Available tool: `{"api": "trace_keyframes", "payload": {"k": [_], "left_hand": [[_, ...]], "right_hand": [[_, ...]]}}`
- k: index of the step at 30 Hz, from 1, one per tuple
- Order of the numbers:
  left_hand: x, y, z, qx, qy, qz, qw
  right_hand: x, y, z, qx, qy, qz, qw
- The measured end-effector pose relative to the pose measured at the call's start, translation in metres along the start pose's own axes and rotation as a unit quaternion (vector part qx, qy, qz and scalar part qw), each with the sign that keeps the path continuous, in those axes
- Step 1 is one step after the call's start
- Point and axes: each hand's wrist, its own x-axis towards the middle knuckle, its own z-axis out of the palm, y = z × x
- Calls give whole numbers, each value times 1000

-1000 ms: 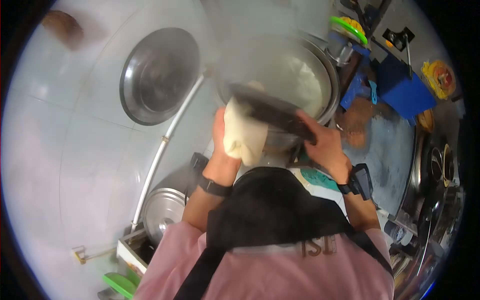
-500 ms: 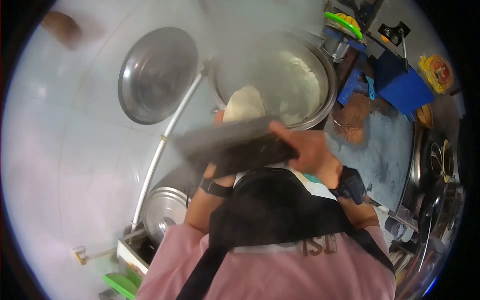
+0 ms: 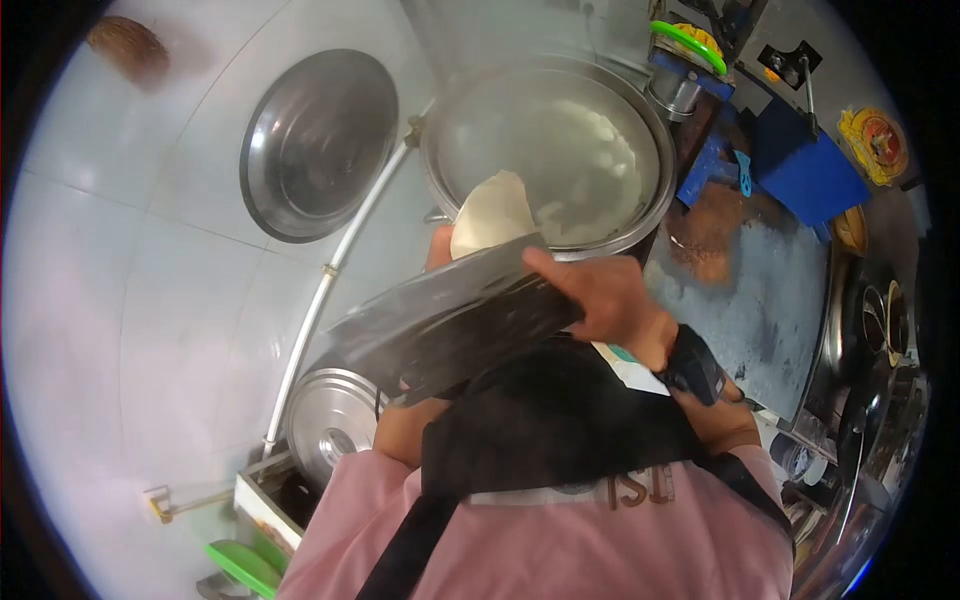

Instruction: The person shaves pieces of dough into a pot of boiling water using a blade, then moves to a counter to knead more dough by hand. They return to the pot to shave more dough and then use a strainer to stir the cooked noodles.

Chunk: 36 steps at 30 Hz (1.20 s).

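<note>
My right hand (image 3: 605,295) is closed around the right end of a wide flat metal blade (image 3: 450,310), which is slightly blurred and slants across my chest. Just past its upper edge stands a pale lump of dough (image 3: 492,215), its rounded top pointing toward the pot. My left hand (image 3: 438,248) supports the dough from beneath and its left side. Only a few of its fingers show, as the blade hides the rest. Beyond the dough sits a large metal pot (image 3: 655,215) of cloudy water, with pale strips (image 3: 610,150) floating along its right side.
A large metal basin (image 3: 325,150) leans at the left wall, near a white pipe (image 3: 318,300). A round metal lid (image 3: 335,420) lies at lower left. On the right are a worktop (image 3: 765,310), a blue box (image 3: 805,165) and several bowls.
The blade has swung, its left end now lower and farther left, covering my left wrist. My right hand has shifted slightly left. Steam over the pot has thinned.
</note>
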Motion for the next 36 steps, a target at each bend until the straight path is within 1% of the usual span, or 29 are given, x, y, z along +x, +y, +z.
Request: {"api": "trace_keyframes", "payload": {"k": [1,2,3,4,7,9,10,11,12,13,14,15,16,17,18,19,21,22,23,25,26,27,28,29,31,33,34,35,36], "left_hand": [[6,-13,-3,0,2,0,1000],[13,-22,-9,-335,-51,-123,933],[13,-26,-13,-626,-98,-230,739],[11,-4,-9,-512,5,-267,816],[17,-47,-12,-530,8,-249,811],[8,-23,-1,-550,22,-275,788],[5,-1,-1,-286,-23,-139,948],[1,21,-2,10,-63,12,998],[-3,22,-1,-189,-54,-65,978],[1,18,-1,-188,-55,-66,978],[11,8,-1,-410,-57,-164,895],[17,-3,-3,-605,-57,-249,754],[14,-13,-7,-515,11,-272,813],[16,-19,-11,-414,-5,-217,884],[22,-23,-13,-479,-11,-241,844],[25,-23,-14,-540,-17,-268,798],[26,-40,-16,-581,-85,-270,763],[18,-40,-4,-279,-1,-141,950],[14,-17,-8,55,-41,-12,998],[9,7,-3,-99,-45,-14,994],[12,-25,-6,-304,-19,-121,945],[17,-57,-8,-494,9,-217,842],[26,-16,-9,-542,-36,-267,796],[31,-27,-13,-566,-77,-240,785],[30,-20,-10,-512,2,-274,814],[34,-31,-12,-536,-11,-277,798],[34,-35,-11,-554,-32,-283,782],[26,-25,-1,-550,5,-218,806],[23,-12,-2,-297,-17,-152,943]], "right_hand": [[-4,12,7,0,-1,-2,1000],[-11,37,17,-23,36,57,997],[-18,52,22,-46,70,118,989],[-24,55,19,-46,67,115,990],[-23,51,11,-47,45,235,970],[-8,21,10,57,97,37,993],[-1,12,5,55,106,40,992],[1,2,1,30,38,36,998],[2,-3,0,7,-32,30,999],[-1,4,5,8,-32,31,999],[-5,22,13,5,13,76,997],[-9,38,17,3,59,121,991],[-18,50,16,3,55,121,991],[-25,62,12,-10,28,217,976],[-22,71,9,-27,2,307,951],[-15,66,7,-27,0,302,953],[-7,33,8,57,98,100,989],[-1,27,9,45,79,23,996],[8,9,-1,47,30,2,998],[11,3,-4,-26,-49,41,998],[8,11,0,-25,-50,40,998],[2,29,6,-36,-31,109,993],[-4,44,10,-47,-12,177,983],[-10,56,11,-49,-16,172,984],[-10,70,6,-60,5,301,952],[-10,54,10,-43,13,277,960],[-2,38,11,-10,46,172,984],[7,29,10,18,85,61,994],[11,24,8,17,90,64,994]]}}
